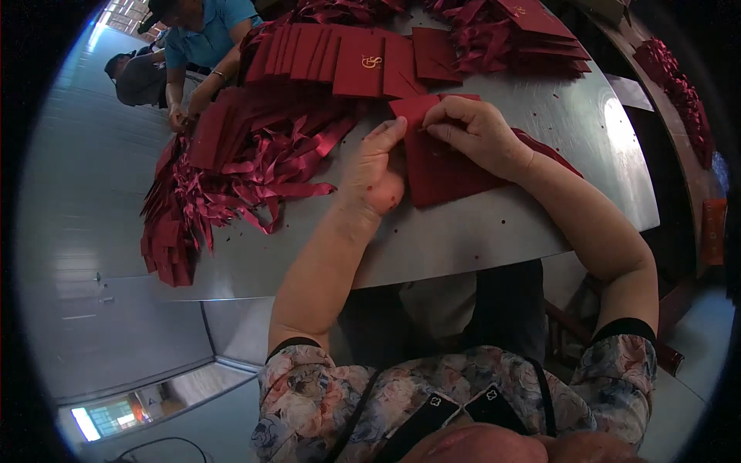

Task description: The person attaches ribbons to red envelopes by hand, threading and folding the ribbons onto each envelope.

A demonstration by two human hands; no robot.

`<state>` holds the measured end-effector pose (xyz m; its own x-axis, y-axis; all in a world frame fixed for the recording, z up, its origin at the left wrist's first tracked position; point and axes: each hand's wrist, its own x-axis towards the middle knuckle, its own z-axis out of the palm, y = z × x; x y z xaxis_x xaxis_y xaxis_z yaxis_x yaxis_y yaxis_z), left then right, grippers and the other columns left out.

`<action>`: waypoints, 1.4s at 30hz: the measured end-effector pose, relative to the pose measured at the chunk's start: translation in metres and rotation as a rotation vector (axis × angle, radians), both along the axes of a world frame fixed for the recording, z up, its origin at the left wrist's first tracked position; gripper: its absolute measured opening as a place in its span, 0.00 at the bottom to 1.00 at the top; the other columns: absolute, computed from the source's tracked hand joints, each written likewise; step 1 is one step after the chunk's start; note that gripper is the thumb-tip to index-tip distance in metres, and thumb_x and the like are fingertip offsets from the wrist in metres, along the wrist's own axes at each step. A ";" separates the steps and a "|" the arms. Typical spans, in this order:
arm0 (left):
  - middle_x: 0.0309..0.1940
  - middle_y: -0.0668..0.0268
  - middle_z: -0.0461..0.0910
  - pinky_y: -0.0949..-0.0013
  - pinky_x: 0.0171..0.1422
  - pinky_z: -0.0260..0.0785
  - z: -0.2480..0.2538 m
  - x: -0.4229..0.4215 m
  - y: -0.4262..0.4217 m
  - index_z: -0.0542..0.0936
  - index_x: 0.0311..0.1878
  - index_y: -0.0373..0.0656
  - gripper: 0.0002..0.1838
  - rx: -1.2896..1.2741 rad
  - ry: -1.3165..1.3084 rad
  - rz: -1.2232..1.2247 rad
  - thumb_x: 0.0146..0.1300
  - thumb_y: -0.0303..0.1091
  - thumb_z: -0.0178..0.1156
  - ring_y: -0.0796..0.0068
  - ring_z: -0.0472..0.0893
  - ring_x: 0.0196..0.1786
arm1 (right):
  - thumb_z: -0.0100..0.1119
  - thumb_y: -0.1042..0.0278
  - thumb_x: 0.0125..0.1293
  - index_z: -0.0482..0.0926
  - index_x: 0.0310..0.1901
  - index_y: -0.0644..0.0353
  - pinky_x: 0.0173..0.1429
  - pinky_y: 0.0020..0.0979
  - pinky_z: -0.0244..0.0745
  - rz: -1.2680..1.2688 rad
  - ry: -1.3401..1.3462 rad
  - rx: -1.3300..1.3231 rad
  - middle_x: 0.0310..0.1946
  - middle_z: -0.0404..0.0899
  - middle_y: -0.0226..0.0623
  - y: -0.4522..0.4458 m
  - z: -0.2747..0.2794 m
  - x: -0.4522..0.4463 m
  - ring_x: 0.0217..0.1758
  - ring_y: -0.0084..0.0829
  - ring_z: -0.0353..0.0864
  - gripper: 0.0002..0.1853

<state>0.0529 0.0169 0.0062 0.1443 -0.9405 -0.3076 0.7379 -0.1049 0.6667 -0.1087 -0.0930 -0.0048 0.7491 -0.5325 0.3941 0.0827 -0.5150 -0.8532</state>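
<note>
A dark red paper gift bag (444, 179) lies flat near the table's front edge, in front of me. My left hand (374, 171) grips its left edge, thumb on top and the other fingers out of sight behind it. Over the bag's upper part, my right hand (485, 135) is closed in a pinch, and I cannot make out what is between the fingertips. Small red dots stick to my left wrist. Beneath my right forearm, more red material (544, 149) pokes out to the right.
Red bags with satin ribbons (270, 166) are heaped on the left. Behind my hands stands a row of red bags (359, 68), one with a gold emblem. Another stack (540, 38) is at the back right. A person in a blue shirt (208, 35) works at the far left.
</note>
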 end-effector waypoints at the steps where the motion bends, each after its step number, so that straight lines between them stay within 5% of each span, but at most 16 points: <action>1: 0.53 0.63 0.81 0.60 0.66 0.70 -0.001 0.000 0.000 0.80 0.53 0.41 0.12 -0.003 0.017 0.019 0.69 0.33 0.59 0.69 0.79 0.55 | 0.58 0.75 0.68 0.79 0.42 0.65 0.46 0.23 0.75 0.007 -0.018 0.028 0.35 0.79 0.30 0.000 0.000 0.001 0.39 0.19 0.77 0.04; 4: 0.45 0.69 0.82 0.64 0.63 0.70 0.011 -0.006 0.003 0.80 0.43 0.45 0.04 -0.033 -0.018 0.008 0.66 0.31 0.63 0.73 0.79 0.50 | 0.58 0.76 0.68 0.79 0.43 0.65 0.45 0.22 0.75 0.036 -0.014 0.142 0.35 0.79 0.29 0.001 0.001 0.000 0.38 0.18 0.77 0.05; 7: 0.51 0.64 0.82 0.61 0.66 0.70 -0.006 0.004 -0.001 0.82 0.50 0.43 0.10 -0.070 -0.030 0.016 0.68 0.32 0.60 0.69 0.79 0.55 | 0.61 0.73 0.67 0.80 0.43 0.65 0.46 0.25 0.76 0.042 0.013 0.198 0.35 0.81 0.33 -0.003 -0.002 0.001 0.39 0.20 0.78 0.07; 17: 0.52 0.64 0.81 0.62 0.66 0.70 -0.005 0.007 0.001 0.80 0.52 0.45 0.11 -0.123 -0.001 -0.050 0.67 0.28 0.61 0.70 0.78 0.57 | 0.57 0.74 0.70 0.78 0.43 0.63 0.39 0.20 0.71 0.066 -0.028 0.202 0.31 0.78 0.26 0.001 0.009 -0.004 0.34 0.15 0.74 0.04; 19: 0.51 0.64 0.82 0.63 0.65 0.70 -0.002 0.003 0.001 0.80 0.52 0.45 0.13 -0.137 -0.169 -0.023 0.65 0.25 0.62 0.70 0.79 0.55 | 0.60 0.71 0.67 0.80 0.42 0.66 0.47 0.26 0.75 0.056 0.018 0.242 0.36 0.81 0.33 -0.004 0.004 -0.003 0.40 0.22 0.78 0.07; 23: 0.49 0.65 0.82 0.65 0.63 0.72 0.000 0.005 0.002 0.80 0.50 0.44 0.13 -0.119 -0.213 -0.007 0.63 0.21 0.62 0.70 0.80 0.53 | 0.60 0.70 0.68 0.80 0.42 0.66 0.48 0.27 0.75 0.069 0.013 0.258 0.36 0.81 0.33 -0.005 -0.001 -0.001 0.41 0.23 0.79 0.08; 26: 0.48 0.64 0.82 0.67 0.61 0.73 -0.002 0.008 0.000 0.79 0.50 0.42 0.13 -0.097 -0.222 0.022 0.63 0.20 0.62 0.71 0.80 0.51 | 0.58 0.69 0.69 0.80 0.43 0.65 0.44 0.25 0.75 0.012 0.077 0.253 0.35 0.81 0.32 -0.007 0.003 -0.002 0.38 0.20 0.78 0.08; 28: 0.47 0.63 0.81 0.69 0.60 0.73 0.003 0.004 0.002 0.78 0.50 0.38 0.14 -0.076 -0.481 0.076 0.61 0.18 0.63 0.72 0.80 0.50 | 0.57 0.69 0.70 0.79 0.45 0.64 0.40 0.22 0.74 0.014 0.040 0.461 0.36 0.81 0.32 -0.011 0.000 -0.003 0.35 0.18 0.78 0.08; 32: 0.41 0.68 0.80 0.77 0.52 0.73 0.010 -0.008 0.006 0.78 0.48 0.36 0.15 -0.149 -0.639 0.174 0.58 0.21 0.67 0.79 0.79 0.45 | 0.56 0.69 0.71 0.78 0.47 0.63 0.36 0.20 0.74 -0.073 -0.139 0.472 0.36 0.81 0.31 -0.015 -0.007 0.001 0.33 0.16 0.77 0.08; 34: 0.44 0.63 0.80 0.73 0.55 0.73 0.007 -0.008 0.007 0.77 0.51 0.34 0.18 -0.172 -0.692 0.138 0.57 0.16 0.66 0.77 0.79 0.47 | 0.56 0.70 0.71 0.77 0.47 0.60 0.31 0.17 0.72 -0.117 -0.131 0.389 0.48 0.78 0.30 -0.014 -0.008 0.003 0.32 0.15 0.75 0.07; 37: 0.44 0.63 0.81 0.73 0.54 0.73 0.007 -0.010 0.009 0.77 0.50 0.34 0.16 -0.138 -0.720 0.139 0.57 0.16 0.64 0.77 0.79 0.47 | 0.55 0.72 0.71 0.76 0.47 0.61 0.30 0.18 0.74 -0.103 0.040 0.245 0.56 0.75 0.32 -0.015 -0.006 0.002 0.32 0.16 0.76 0.06; 41: 0.43 0.63 0.81 0.72 0.55 0.73 0.005 -0.006 0.009 0.78 0.49 0.35 0.14 -0.110 -0.563 0.085 0.58 0.16 0.62 0.76 0.80 0.47 | 0.55 0.74 0.70 0.75 0.47 0.62 0.30 0.20 0.75 -0.085 0.061 0.368 0.53 0.76 0.32 -0.009 -0.003 0.004 0.33 0.18 0.76 0.06; 42: 0.43 0.63 0.82 0.72 0.56 0.72 0.004 -0.005 0.009 0.79 0.48 0.36 0.13 -0.108 -0.483 0.049 0.59 0.16 0.61 0.76 0.80 0.47 | 0.57 0.74 0.68 0.77 0.45 0.64 0.40 0.26 0.75 -0.107 0.031 0.283 0.48 0.78 0.35 -0.009 -0.005 0.003 0.39 0.25 0.78 0.06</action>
